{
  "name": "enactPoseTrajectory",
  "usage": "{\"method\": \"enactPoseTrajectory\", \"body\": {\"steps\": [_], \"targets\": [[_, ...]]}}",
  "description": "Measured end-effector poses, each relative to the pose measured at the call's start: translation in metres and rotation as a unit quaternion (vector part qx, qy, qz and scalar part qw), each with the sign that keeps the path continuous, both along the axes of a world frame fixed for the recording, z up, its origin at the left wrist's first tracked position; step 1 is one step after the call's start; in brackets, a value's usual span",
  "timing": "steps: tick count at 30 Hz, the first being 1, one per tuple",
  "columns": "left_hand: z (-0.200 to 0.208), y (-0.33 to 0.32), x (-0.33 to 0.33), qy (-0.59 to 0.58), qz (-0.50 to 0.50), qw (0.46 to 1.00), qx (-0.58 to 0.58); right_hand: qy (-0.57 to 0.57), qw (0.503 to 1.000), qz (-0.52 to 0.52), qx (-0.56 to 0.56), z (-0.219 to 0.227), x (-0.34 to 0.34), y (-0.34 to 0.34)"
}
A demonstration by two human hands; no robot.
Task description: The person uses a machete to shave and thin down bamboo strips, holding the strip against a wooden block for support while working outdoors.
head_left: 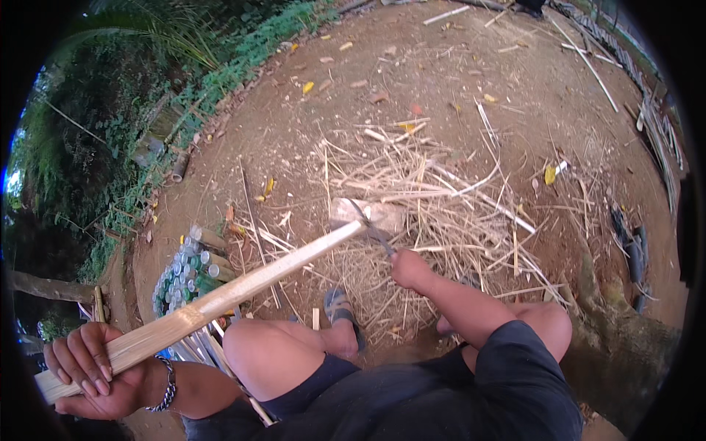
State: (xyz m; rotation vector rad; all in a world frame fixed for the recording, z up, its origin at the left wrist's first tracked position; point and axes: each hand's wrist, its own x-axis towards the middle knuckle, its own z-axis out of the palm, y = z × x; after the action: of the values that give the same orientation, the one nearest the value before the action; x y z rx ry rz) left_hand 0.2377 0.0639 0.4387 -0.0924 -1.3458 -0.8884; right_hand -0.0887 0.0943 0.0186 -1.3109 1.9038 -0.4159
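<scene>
My left hand (99,371), with a chain bracelet at its wrist, is wrapped round the near end of a long pale bamboo slat (243,289). The slat slants up and away to the right, its far end above a short wooden block (390,216) on the ground. In my right hand (410,270) is a knife (379,237) with a dark, curved blade. Its blade lies across the slat's far tip, over the block; whether it has cut in I cannot tell. My fingers hide most of the knife's handle.
Around the block lies a heap of thin shavings (463,242). Bottles (184,275) are stacked at the left, near my knee. My sandalled foot (342,323) is close to the heap. A thick root (610,316) stands at the right, and green plants (147,95) border the dirt.
</scene>
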Motion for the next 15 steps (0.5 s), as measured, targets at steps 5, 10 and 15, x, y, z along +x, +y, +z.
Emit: {"method": "enactPoseTrajectory", "body": {"steps": [5, 10, 15], "targets": [[0.009, -0.008, 0.005, -0.001, 0.005, 1.0, 0.007, -0.05, 0.986, 0.132, -0.088, 0.106, 0.042, -0.012], [0.017, -0.021, 0.006, -0.011, 0.0, 1.0, 0.024, 0.007, 0.995, -0.086, 0.058, -0.044, -0.035, -0.012], [0.018, -0.023, 0.008, -0.019, -0.023, 0.999, 0.017, -0.015, 0.999, -0.029, -0.042, -0.011, 0.002, -0.015]]}}
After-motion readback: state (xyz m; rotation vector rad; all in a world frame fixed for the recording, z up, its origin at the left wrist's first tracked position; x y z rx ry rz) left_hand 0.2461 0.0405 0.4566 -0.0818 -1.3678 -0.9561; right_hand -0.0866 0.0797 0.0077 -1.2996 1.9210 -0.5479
